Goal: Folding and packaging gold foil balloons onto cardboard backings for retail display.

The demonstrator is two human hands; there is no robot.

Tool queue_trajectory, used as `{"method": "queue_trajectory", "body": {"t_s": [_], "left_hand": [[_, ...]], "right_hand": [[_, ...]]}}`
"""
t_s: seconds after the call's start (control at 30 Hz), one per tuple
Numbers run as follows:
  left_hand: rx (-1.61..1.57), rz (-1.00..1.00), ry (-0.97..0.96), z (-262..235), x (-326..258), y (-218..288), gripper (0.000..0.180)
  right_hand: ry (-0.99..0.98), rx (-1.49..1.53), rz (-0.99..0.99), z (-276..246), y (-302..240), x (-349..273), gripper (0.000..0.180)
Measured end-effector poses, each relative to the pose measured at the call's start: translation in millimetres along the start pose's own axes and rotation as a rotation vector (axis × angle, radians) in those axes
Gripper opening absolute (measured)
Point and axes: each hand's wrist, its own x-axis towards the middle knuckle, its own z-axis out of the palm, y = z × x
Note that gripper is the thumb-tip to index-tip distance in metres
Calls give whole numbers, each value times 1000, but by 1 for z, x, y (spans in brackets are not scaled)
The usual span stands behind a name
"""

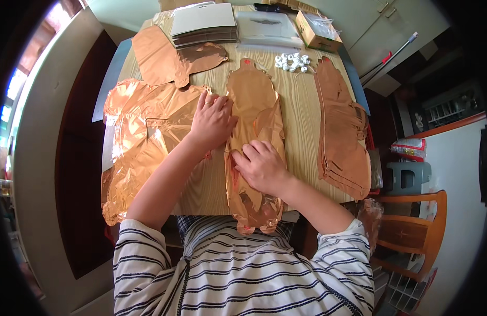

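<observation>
A flat, folded copper-coloured foil balloon point(248, 92) lies lengthwise before me, its near end hanging over the table's edge. My left hand point(214, 120) is closed at the balloon's left edge, its fingers bent and a ring on one of them. Lower down, my right hand point(262, 167) rests on the same balloon, fingers curled in around the foil near that edge. To the left, a larger crumpled, shiny foil balloon point(154, 124) lies spread out, touching or very near my left hand.
More flat foil balloons lie at the far left point(156, 55) and along the right side point(342, 131). At the back are stacked grey-white boards point(204, 22), clear plastic sleeves point(268, 30), an open carton point(320, 32) and small white pieces point(292, 62). A wooden chair point(406, 231) stands right.
</observation>
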Motion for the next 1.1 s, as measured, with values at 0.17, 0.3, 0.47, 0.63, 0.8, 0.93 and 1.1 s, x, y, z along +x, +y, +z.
{"method": "queue_trajectory", "body": {"t_s": [0.17, 0.3, 0.47, 0.63, 0.8, 0.93, 1.1], "left_hand": [[48, 15, 3, 6, 9, -9, 43], [47, 25, 13, 6, 10, -8, 47], [75, 20, 15, 10, 7, -8, 49], [79, 17, 15, 14, 5, -11, 50], [80, 26, 37, 13, 6, -11, 51], [88, 25, 45, 15, 6, -10, 52], [64, -40, 58, 7, 3, -4, 47]], "right_hand": [[-33, 64, 23, -6, -3, 4, 37], [48, 102, 1, -9, -12, 11, 42], [5, 75, -4, 2, -20, 11, 46], [-54, 89, 46, -1, -24, 12, 48], [-57, 64, 102, 5, -10, 28, 48], [-71, 40, 61, 4, -21, 19, 53], [-56, 53, 34, 2, -38, 2, 56]]}}
